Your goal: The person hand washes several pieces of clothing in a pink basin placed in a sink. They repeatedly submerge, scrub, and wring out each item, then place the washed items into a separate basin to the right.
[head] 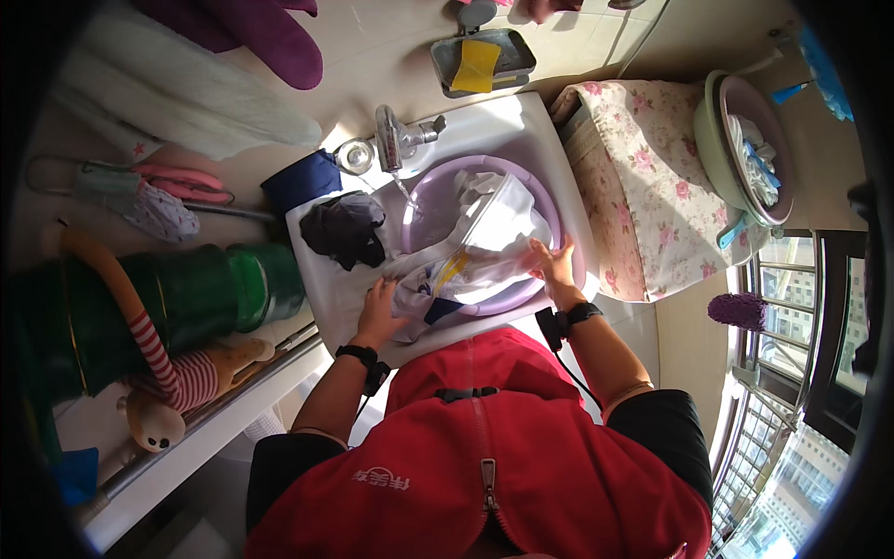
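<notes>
A wet white garment with yellow and navy print lies spread across a lilac plastic basin in a white sink. My right hand grips the garment's right edge near the basin rim, thumb and fingers on the cloth. At the sink's left front, my left hand has the garment's other end between thumb and fingers. Water runs from the chrome faucet into the basin's left side. A bunched dark cloth rests on the sink's left ledge, apart from my hands.
Navy fabric hangs over the sink's back left corner. Above the faucet, a soap tray holds a yellow sponge cloth. At right, a floral cover drapes a boxy object bearing stacked basins. A plush monkey and dark green cylinder lie left.
</notes>
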Demonstrator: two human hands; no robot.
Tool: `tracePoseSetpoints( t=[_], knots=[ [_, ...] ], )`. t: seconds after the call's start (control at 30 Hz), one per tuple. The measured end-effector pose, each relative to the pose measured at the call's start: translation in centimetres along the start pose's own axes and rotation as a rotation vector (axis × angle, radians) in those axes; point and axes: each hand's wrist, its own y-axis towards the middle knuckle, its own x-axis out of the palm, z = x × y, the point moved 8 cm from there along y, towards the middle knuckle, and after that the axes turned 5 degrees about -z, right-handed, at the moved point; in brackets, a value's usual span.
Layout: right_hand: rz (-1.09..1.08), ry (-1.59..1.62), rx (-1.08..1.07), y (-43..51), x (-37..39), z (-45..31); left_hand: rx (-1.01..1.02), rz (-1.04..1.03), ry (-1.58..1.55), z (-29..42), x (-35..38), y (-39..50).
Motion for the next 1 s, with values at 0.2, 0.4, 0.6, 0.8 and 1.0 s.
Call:
tracePoseSetpoints(
  t=[0.2, 0.4, 0.6, 0.8, 1.0],
  knots=[
    [-0.206, -1.441, -0.486, -2.4, 6.2, -2.6, 0.003, 0.14, -0.259, -1.1, 0.7, 1.4],
    [-0.444, -1.469, -0.228, 1.8, 7.2, 1.4, 0.048, 0.103, -0.583, -0.6, -1.1, 1.5],
    [-0.575, -1.672, -0.246, 6.1, 8.1, 5.0, -0.037, 0.156, -0.669, 0.2, -1.5, 1.6],
    [-0.612, -1.676, -0.092, 11.9, 7.5, 10.8, -0.166, 0.159, -0.611, -1.3, -0.8, 1.4],
    [-0.785, -1.551, -0.035, 14.3, 7.3, 14.9, -0.157, 0.402, 0.151, -3.5, -0.2, 0.7]
  ],
)
